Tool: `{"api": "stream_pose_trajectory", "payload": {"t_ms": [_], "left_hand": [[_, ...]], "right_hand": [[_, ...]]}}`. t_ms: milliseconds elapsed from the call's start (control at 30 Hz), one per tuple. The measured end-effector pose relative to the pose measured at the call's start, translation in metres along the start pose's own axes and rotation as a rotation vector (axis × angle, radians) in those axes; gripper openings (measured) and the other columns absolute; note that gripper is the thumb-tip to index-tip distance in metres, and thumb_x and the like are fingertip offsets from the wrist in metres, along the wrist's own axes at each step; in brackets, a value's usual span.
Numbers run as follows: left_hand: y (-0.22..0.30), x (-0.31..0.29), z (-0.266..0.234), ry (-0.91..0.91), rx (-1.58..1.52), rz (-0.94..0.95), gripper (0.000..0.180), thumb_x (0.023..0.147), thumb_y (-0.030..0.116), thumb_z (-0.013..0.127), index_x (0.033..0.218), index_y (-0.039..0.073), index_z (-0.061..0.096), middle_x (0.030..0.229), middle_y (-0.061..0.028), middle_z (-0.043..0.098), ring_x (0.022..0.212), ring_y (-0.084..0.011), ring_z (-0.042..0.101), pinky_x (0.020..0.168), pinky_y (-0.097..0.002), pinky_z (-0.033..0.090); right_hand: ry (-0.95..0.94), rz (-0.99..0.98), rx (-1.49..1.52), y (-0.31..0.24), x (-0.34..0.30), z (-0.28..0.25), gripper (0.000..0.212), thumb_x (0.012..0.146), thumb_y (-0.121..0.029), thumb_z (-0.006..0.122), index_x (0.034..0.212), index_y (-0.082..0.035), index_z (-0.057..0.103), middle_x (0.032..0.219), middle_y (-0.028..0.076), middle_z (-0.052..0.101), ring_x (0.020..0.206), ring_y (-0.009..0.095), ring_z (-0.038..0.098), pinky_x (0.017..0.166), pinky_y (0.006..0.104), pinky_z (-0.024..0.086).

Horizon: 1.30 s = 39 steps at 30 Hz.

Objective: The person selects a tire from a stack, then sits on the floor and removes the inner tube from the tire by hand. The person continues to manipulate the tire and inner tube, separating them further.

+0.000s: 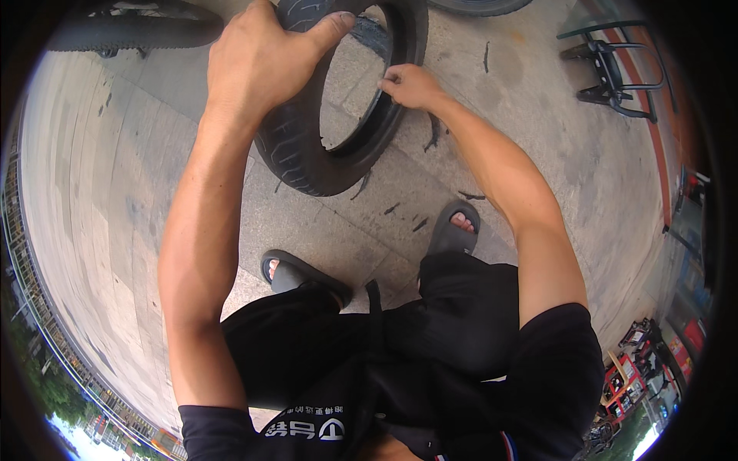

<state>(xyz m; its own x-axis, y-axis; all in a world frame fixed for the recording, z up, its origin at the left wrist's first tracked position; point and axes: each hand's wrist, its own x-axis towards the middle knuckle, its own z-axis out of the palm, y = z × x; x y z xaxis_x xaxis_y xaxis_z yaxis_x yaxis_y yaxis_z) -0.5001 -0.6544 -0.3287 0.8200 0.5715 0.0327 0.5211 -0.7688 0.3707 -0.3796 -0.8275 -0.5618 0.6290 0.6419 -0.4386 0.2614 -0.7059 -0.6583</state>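
Note:
A black rubber tyre with a grooved tread is tilted on the paving in front of me, its upper part cut off by the top of the picture. My left hand grips its left side, fingers over the tread and thumb reaching toward the opening. At the right side of the opening, my right hand is closed in a pinch on the tyre's inner edge; its fingertips are partly hidden. Inside the far part of the tyre, a dark, rough patch shows.
Dark rubber scraps litter the paving around the tyre and my sandalled feet. Another wheel lies at the upper left. A black metal-framed stand is at the upper right. Red and black equipment stands at the lower right.

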Motion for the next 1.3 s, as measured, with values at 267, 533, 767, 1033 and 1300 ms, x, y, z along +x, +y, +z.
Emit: {"api": "stream_pose_trajectory", "payload": {"t_ms": [267, 533, 767, 1033, 1300], "left_hand": [[-0.020, 0.007, -0.003, -0.053, -0.012, -0.090, 0.077, 0.080, 0.062, 0.068, 0.100, -0.012, 0.062, 0.105, -0.0364, 0.064, 0.104, -0.0471, 0.063, 0.090, -0.0477, 0.049], [-0.009, -0.010, 0.007, 0.055, -0.020, 0.190, 0.065, 0.080, 0.054, 0.073, 0.091, -0.009, 0.058, 0.095, -0.0323, 0.063, 0.095, -0.0468, 0.062, 0.085, -0.0488, 0.050], [-0.019, -0.020, 0.008, -0.004, -0.072, 0.266, 0.062, 0.076, 0.051, 0.077, 0.093, -0.006, 0.058, 0.095, -0.0287, 0.062, 0.094, -0.0446, 0.062, 0.083, -0.0486, 0.049], [-0.038, -0.018, 0.015, 0.023, -0.122, 0.417, 0.078, 0.075, 0.061, 0.079, 0.116, -0.004, 0.066, 0.097, -0.0213, 0.071, 0.090, -0.0320, 0.071, 0.080, -0.0398, 0.055], [-0.048, -0.013, 0.012, -0.019, -0.181, 0.341, 0.079, 0.076, 0.058, 0.081, 0.117, -0.007, 0.064, 0.099, -0.0218, 0.072, 0.091, -0.0282, 0.072, 0.080, -0.0375, 0.055]], "right_hand": [[-0.227, -0.136, -0.489, 0.034, -0.050, -0.033, 0.031, 0.088, -0.020, 0.069, 0.116, -0.006, 0.068, 0.106, 0.018, 0.072, 0.102, 0.035, 0.068, 0.087, 0.0451, 0.054], [0.121, -0.244, -0.732, -0.020, -0.010, -0.008, 0.023, 0.089, -0.007, 0.055, 0.107, -0.007, 0.070, 0.098, 0.016, 0.074, 0.094, 0.035, 0.072, 0.078, 0.0455, 0.057], [0.146, -0.263, -0.755, -0.019, -0.005, -0.006, 0.017, 0.087, -0.007, 0.054, 0.093, -0.007, 0.071, 0.091, 0.017, 0.073, 0.088, 0.034, 0.072, 0.074, 0.0453, 0.057], [-0.029, -0.357, -0.618, -0.029, -0.018, 0.008, 0.016, 0.082, -0.007, 0.061, 0.095, -0.007, 0.071, 0.099, 0.018, 0.072, 0.096, 0.038, 0.069, 0.080, 0.0467, 0.056], [-0.532, -0.514, -0.118, -0.038, -0.033, 0.044, 0.025, 0.079, -0.012, 0.071, 0.103, -0.005, 0.072, 0.103, 0.016, 0.071, 0.100, 0.037, 0.066, 0.086, 0.0449, 0.051]]}}
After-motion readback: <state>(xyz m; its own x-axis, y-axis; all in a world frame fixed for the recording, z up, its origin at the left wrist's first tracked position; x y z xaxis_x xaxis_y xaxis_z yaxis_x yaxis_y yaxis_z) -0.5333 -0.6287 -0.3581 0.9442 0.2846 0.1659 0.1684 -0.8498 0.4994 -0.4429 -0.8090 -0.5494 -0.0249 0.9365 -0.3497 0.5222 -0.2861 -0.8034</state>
